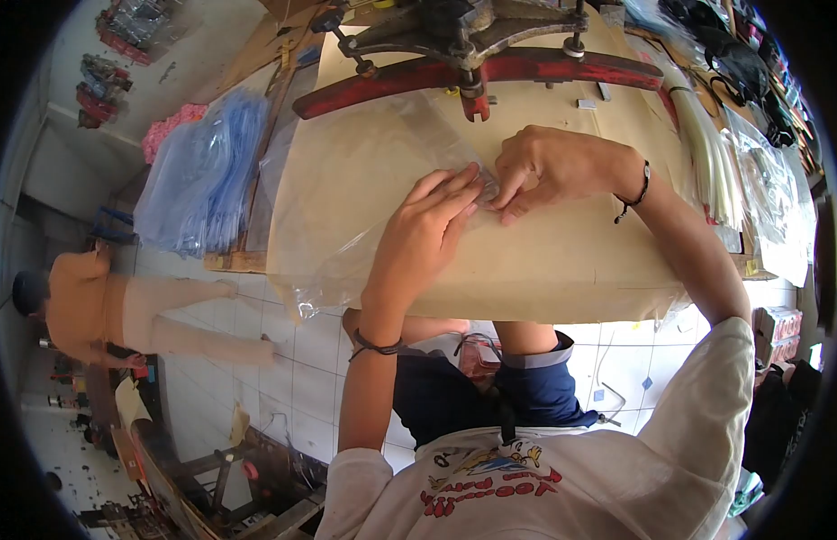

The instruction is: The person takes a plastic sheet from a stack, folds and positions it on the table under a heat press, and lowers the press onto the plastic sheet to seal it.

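Observation:
A clear plastic sheet (346, 261) lies wrinkled over the tan covering of the worktable, and its left corner hangs past the front edge. My left hand (427, 216) rests on the plastic with its fingers stretched out and fairly close together. Close beside it, my right hand (558, 171) has its fingers curled down, with thumb and forefinger pinching the bunched plastic between the two hands. Exactly how the fingertips meet the plastic is partly hidden. Just beyond the hands hangs a press frame with a red curved bar (382, 90).
A stack of bluish plastic sheets (202, 180) lies at the left. Pale strips (706, 153) and more clear plastic (774, 198) are at the right. Small metal pieces (587, 104) sit beneath the red bar. A blurred person (85, 297) is on the tiled floor at left.

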`<state>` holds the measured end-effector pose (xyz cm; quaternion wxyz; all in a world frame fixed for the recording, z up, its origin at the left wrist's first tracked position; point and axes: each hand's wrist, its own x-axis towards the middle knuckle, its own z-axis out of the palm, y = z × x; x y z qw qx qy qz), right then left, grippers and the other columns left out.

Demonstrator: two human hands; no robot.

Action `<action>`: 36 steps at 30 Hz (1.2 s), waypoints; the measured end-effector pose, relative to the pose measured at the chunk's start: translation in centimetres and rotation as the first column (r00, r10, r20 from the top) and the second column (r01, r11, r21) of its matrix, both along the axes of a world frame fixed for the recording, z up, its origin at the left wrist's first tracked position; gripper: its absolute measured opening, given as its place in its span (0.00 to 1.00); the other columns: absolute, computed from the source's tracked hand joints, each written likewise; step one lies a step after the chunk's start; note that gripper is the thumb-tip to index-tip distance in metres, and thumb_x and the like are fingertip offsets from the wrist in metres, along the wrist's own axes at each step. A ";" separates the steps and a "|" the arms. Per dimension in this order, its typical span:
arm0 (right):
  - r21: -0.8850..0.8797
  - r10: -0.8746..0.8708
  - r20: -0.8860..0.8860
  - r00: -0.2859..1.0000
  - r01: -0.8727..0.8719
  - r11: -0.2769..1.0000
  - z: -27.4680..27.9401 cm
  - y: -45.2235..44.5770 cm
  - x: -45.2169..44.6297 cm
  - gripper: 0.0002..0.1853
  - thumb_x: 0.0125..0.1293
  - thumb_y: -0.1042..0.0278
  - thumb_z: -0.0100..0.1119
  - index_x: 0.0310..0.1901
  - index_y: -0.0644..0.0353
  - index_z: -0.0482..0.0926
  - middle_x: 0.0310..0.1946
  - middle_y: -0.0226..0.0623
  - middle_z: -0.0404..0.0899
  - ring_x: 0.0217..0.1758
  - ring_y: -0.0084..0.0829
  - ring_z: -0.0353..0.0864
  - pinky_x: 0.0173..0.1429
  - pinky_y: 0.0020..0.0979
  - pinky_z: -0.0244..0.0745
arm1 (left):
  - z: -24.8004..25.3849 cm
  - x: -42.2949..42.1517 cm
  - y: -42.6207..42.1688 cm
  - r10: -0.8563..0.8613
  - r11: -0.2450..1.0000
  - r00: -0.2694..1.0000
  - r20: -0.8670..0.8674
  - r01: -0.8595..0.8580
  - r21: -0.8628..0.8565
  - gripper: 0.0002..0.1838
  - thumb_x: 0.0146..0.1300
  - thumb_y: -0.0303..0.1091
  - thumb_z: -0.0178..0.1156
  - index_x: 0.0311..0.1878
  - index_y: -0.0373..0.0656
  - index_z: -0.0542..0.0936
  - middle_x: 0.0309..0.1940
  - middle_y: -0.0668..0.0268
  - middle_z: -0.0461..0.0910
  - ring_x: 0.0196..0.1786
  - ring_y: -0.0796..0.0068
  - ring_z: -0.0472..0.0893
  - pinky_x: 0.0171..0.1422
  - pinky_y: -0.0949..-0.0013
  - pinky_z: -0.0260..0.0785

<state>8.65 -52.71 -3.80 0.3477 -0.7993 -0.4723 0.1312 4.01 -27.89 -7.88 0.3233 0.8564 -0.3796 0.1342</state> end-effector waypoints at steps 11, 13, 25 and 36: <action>0.011 -0.046 -0.052 0.998 0.047 0.999 -0.1 -0.2 0.0 0.13 0.59 0.64 0.77 0.42 0.63 0.91 0.35 0.41 0.89 0.37 0.36 0.87 0.43 0.34 0.80 | 0.7 -0.2 -0.2 0.010 0.999 1.000 -0.025 -0.009 0.036 0.16 0.72 0.27 0.60 0.60 0.34 0.84 0.61 0.56 0.84 0.64 0.54 0.79 0.66 0.57 0.74; 0.001 -0.050 -0.040 0.998 0.050 0.999 -0.1 -0.1 -0.1 0.13 0.60 0.63 0.76 0.42 0.63 0.91 0.35 0.41 0.89 0.37 0.36 0.87 0.44 0.34 0.80 | 0.8 -0.2 -0.2 0.011 0.999 1.000 -0.017 -0.011 0.052 0.16 0.72 0.27 0.60 0.60 0.34 0.84 0.61 0.55 0.84 0.64 0.53 0.79 0.66 0.56 0.74; -0.015 -0.134 -0.033 0.990 0.134 0.991 -0.1 0.1 -0.5 0.10 0.62 0.65 0.70 0.41 0.60 0.91 0.34 0.40 0.89 0.37 0.34 0.87 0.45 0.33 0.81 | 0.6 0.0 -1.1 0.053 0.994 0.996 -0.066 -0.060 -0.096 0.12 0.68 0.28 0.65 0.51 0.32 0.87 0.53 0.51 0.87 0.57 0.53 0.83 0.62 0.57 0.77; -0.172 -0.272 -0.154 0.950 0.246 0.954 0.1 0.6 -0.7 0.08 0.57 0.69 0.71 0.37 0.61 0.88 0.32 0.33 0.87 0.33 0.28 0.82 0.41 0.30 0.76 | -0.1 -0.3 -2.2 0.167 0.975 0.983 -0.077 -0.176 -0.136 0.11 0.66 0.27 0.65 0.48 0.32 0.88 0.52 0.53 0.88 0.54 0.53 0.84 0.59 0.57 0.77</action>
